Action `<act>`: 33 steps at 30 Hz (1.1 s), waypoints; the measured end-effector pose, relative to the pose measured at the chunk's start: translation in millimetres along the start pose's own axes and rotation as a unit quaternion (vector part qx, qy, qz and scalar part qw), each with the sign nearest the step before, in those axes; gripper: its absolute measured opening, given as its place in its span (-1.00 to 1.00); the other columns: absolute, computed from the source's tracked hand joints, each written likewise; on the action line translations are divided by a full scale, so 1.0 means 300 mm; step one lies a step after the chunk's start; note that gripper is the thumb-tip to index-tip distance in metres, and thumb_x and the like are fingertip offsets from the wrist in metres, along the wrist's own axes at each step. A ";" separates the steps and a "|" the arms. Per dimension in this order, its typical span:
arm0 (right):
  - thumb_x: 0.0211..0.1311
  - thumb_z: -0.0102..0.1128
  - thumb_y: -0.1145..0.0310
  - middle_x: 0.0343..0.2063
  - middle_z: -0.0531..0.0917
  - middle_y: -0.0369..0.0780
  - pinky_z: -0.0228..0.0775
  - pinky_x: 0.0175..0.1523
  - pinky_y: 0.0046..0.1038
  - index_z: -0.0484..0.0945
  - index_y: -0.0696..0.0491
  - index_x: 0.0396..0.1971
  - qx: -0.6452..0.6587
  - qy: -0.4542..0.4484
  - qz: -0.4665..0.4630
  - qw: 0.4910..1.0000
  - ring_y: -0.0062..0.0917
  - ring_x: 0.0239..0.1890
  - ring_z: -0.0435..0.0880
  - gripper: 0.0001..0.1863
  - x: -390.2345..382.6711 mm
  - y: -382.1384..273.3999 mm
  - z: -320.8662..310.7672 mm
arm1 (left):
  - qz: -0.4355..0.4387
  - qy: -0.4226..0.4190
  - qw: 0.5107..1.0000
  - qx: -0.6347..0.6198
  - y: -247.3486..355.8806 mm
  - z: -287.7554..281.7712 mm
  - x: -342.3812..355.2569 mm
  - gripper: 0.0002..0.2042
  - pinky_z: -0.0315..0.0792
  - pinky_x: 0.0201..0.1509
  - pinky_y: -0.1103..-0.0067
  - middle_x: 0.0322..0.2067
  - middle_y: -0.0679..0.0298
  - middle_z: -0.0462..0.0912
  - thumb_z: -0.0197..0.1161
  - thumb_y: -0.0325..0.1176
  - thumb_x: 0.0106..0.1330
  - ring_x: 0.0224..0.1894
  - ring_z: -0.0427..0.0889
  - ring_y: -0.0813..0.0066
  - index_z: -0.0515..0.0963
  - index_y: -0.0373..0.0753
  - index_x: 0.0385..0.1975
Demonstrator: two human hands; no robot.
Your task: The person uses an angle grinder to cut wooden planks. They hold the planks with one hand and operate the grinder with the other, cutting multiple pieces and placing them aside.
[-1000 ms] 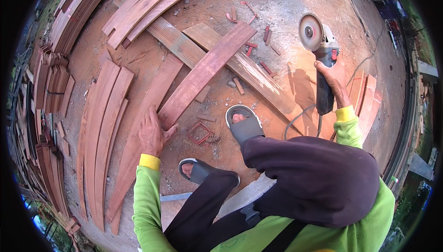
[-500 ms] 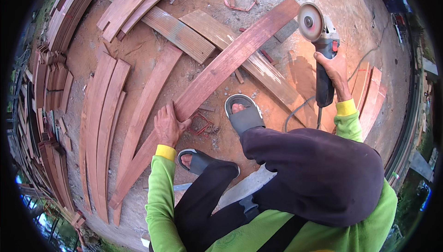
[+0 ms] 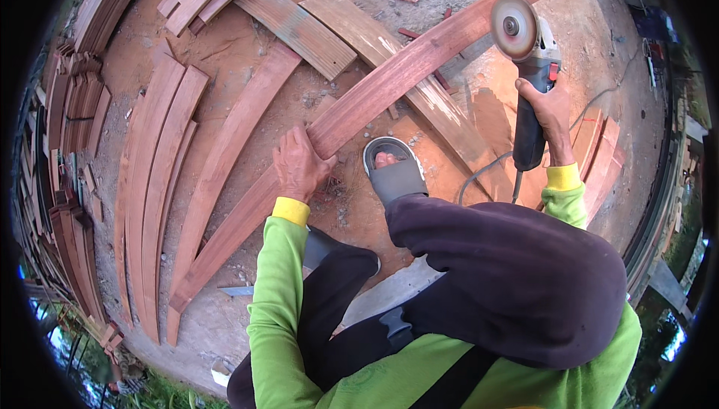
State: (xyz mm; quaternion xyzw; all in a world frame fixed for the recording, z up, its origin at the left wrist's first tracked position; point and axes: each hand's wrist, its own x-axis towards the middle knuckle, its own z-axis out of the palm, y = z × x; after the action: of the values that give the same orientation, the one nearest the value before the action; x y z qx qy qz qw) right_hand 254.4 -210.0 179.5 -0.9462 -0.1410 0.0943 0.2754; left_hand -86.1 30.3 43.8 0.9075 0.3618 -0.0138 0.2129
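My left hand (image 3: pixel 301 163) is closed around the edge of a long, slightly curved reddish wooden plank (image 3: pixel 397 83). The plank slants from lower left to upper right and crosses over a weathered board (image 3: pixel 449 126). Held upright in my right hand (image 3: pixel 550 113) is an angle grinder (image 3: pixel 530 128), gripped by its black body. Its round disc (image 3: pixel 514 27) is just right of the plank's far end; whether they touch I cannot tell. From the grinder's lower end a dark cord (image 3: pixel 483 173) runs off.
Several curved planks (image 3: pixel 161 199) lie at the left on dusty ground. Stacked timber (image 3: pixel 79 102) stands farther left. Another weathered board (image 3: pixel 296 31) lies at the back, and cut planks (image 3: pixel 595 154) lie at the right. My sandalled foot (image 3: pixel 393 165) is beside the plank.
My left hand has moved right and up with the plank, whose far end now reaches farther right, behind the disc. The grinder has shifted slightly right in my right hand.
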 end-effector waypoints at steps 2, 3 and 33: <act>-0.06 0.49 0.25 -0.41 0.71 -0.18 0.52 -0.25 -0.44 0.60 0.23 -0.20 -0.005 0.012 -0.014 1.000 -0.52 -0.41 0.66 -0.54 0.002 0.007 -0.006 | -0.020 -0.032 0.999 0.025 -0.003 0.001 -0.006 -0.15 0.36 0.09 0.23 -0.06 0.04 0.56 0.54 -0.14 -0.24 0.07 0.52 0.07 0.35 -0.25 0.16; -0.06 0.49 0.25 -0.41 0.71 -0.18 0.52 -0.25 -0.44 0.60 0.22 -0.19 0.001 0.017 -0.018 1.000 -0.52 -0.41 0.66 -0.54 -0.003 -0.002 -0.004 | -0.034 -0.048 0.998 0.031 -0.049 -0.006 -0.031 -0.16 0.36 0.09 0.22 -0.07 0.05 0.57 0.54 -0.14 -0.24 0.06 0.53 0.07 0.36 -0.25 0.15; -0.16 0.45 0.20 -0.32 0.69 -0.06 0.55 -0.14 -0.39 0.52 0.27 -0.14 -0.004 -0.088 -0.027 0.996 -0.39 -0.30 0.70 -0.41 -0.003 -0.010 0.075 | 0.071 0.093 0.991 -0.068 0.248 0.162 0.184 -0.48 0.48 -0.16 0.22 -0.37 0.00 0.55 0.47 -0.30 -0.27 -0.27 0.57 -0.04 0.48 -0.34 -0.23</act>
State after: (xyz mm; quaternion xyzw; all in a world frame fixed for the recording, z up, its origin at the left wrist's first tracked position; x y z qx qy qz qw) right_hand 247.1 -196.7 162.4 -0.9312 -0.1906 0.1696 0.2604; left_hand 10.2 -1.3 17.8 0.9115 0.3149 0.1109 0.2402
